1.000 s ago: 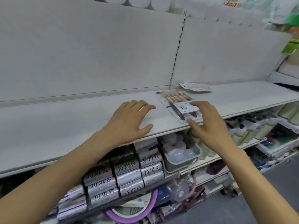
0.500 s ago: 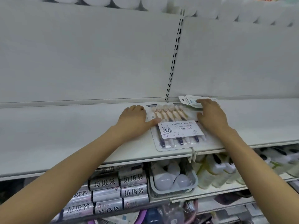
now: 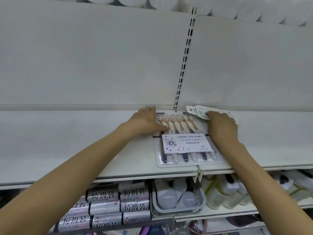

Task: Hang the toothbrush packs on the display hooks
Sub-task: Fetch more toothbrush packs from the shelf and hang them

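Clear plastic toothbrush pack (image 3: 187,141) lies flat on white shelf (image 3: 67,141), centre of frame, between both hands. Left hand (image 3: 147,122) rests on pack's upper-left edge, thumb over brush heads, fingers fairly straight. Right hand (image 3: 221,127) covers right edge, fingertips on smaller pack (image 3: 201,111) behind. Long axis runs frame-bottom to back panel (image 3: 101,56). No hooks visible.

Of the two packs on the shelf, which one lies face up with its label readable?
The large toothbrush pack between the hands, reading "CARING FOR GUMS". The small pack at the back wall lies partly under the right hand, its print unreadable.
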{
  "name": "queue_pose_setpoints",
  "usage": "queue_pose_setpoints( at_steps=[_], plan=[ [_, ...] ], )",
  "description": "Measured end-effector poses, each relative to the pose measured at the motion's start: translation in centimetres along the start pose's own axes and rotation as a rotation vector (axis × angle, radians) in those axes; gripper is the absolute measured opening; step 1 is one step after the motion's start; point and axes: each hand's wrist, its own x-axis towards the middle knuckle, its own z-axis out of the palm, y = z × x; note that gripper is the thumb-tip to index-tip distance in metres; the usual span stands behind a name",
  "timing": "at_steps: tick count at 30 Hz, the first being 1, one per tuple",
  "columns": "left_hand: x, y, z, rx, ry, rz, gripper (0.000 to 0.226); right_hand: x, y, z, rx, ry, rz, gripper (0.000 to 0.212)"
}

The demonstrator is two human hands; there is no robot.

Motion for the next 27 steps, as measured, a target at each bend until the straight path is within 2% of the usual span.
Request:
queue_pose_setpoints(
  at_steps=[4,8,13,19,24,27],
  plan=[
    [0.6,0.0,-0.1,0.039,0.024,-0.006,0.099,-0.5,0.1,0.2,-0.068,0.101,-0.046,0.029],
    [1.2,-0.4,-0.3,0.057,0.025,-0.016,0.09,-1.0,0.0,-0.1,0.019,0.221,-0.031,0.013],
    [-0.1,-0.8,-1.0,0.099,-0.038,0.024,0.081,-1.4,-0.1,-0.6,0.116,0.301,0.012,0.016],
    [-6.6,-4.7,-1.8,0.062,-0.085,0.125,0.065,-1.7,-0.2,-0.9,0.168,0.305,-0.014,0.015],
    [-10.3,-6.5,-1.3,0.229,0.023,-0.051,0.078,-1.9,-1.4,-2.5,0.227,0.303,-0.081,0.017],
    [-13.0,-7.1,-0.8,0.302,0.088,-0.076,0.103,-3.1,-2.9,-4.2,0.305,0.27,-0.085,0.015]
  ],
)
